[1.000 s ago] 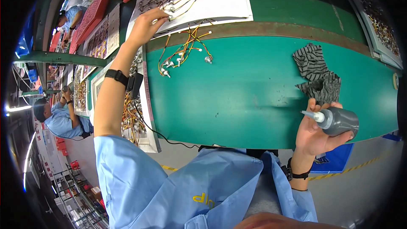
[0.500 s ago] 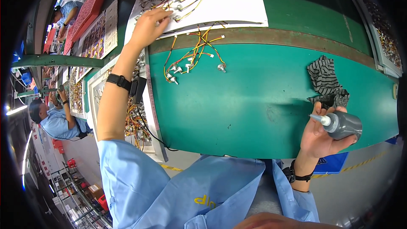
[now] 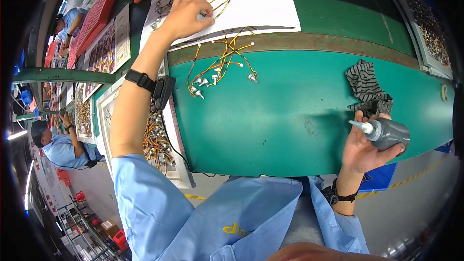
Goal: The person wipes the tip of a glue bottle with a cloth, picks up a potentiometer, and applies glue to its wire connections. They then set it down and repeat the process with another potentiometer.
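Note:
My left hand (image 3: 186, 15) reaches far up onto a white sheet (image 3: 261, 7) and pinches at yellow and red wires lying there. A bundle of red, yellow and brown wires with small metal parts (image 3: 220, 67) lies on the green table (image 3: 290, 121) just below that sheet. My right hand (image 3: 365, 147) hovers at the table's near right edge, closed around a grey squeeze bottle (image 3: 386, 133) with a white nozzle pointing left. A striped grey cloth (image 3: 366, 84) lies just above the bottle.
Trays of wire parts (image 3: 157, 140) sit to my left and another tray (image 3: 425, 19) at the far right. A black device (image 3: 163, 91) rests by my left forearm. Another person in blue (image 3: 58, 145) works at the far left. A blue bin (image 3: 379, 179) stands below the table.
The view has shifted slightly. My left hand stays on the white sheet among the wires, and my right hand keeps holding the bottle near the striped cloth.

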{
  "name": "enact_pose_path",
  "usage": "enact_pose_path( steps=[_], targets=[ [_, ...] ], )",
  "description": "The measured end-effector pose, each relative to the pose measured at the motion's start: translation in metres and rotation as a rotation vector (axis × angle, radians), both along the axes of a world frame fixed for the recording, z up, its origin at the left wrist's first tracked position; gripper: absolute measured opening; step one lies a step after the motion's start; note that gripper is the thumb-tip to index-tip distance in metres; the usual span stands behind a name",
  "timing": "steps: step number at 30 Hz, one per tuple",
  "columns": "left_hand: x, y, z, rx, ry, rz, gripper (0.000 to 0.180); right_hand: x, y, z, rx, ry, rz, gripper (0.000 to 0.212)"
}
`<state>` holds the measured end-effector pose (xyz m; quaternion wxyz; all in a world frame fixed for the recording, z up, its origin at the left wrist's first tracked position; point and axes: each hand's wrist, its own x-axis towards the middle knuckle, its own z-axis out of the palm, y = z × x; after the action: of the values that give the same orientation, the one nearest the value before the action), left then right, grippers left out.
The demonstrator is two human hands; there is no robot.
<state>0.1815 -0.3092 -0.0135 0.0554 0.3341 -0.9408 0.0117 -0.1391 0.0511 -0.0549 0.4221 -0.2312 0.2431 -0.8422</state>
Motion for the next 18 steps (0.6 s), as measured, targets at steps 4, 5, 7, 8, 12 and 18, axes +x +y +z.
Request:
enact_pose_path(
  steps=[4, 5, 7, 8, 12, 18],
  targets=[
    [0.004, 0.0, -0.006, -0.071, -0.008, -0.103, 0.015, 0.003, 0.0, 0.002, 0.032, -0.005, -0.042, 0.076],
    [0.005, 0.001, -0.006, -0.071, -0.007, -0.102, 0.015, 0.004, 0.0, 0.003, 0.033, -0.006, -0.049, 0.076],
    [0.007, 0.002, -0.006, -0.117, -0.022, -0.127, 0.013, 0.005, 0.0, 0.003, 0.034, -0.007, -0.063, 0.076],
    [0.009, 0.003, -0.006, -0.14, -0.03, -0.141, 0.012, 0.005, 0.0, 0.003, 0.034, -0.007, -0.063, 0.076],
    [0.015, 0.008, -0.006, -0.236, -0.062, -0.185, 0.01, 0.007, 0.0, 0.006, 0.035, -0.025, -0.082, 0.074],
    [0.028, 0.011, -0.004, -0.284, -0.092, -0.129, 0.011, 0.008, 0.0, 0.006, 0.059, -0.041, -0.119, 0.073]
  ],
)
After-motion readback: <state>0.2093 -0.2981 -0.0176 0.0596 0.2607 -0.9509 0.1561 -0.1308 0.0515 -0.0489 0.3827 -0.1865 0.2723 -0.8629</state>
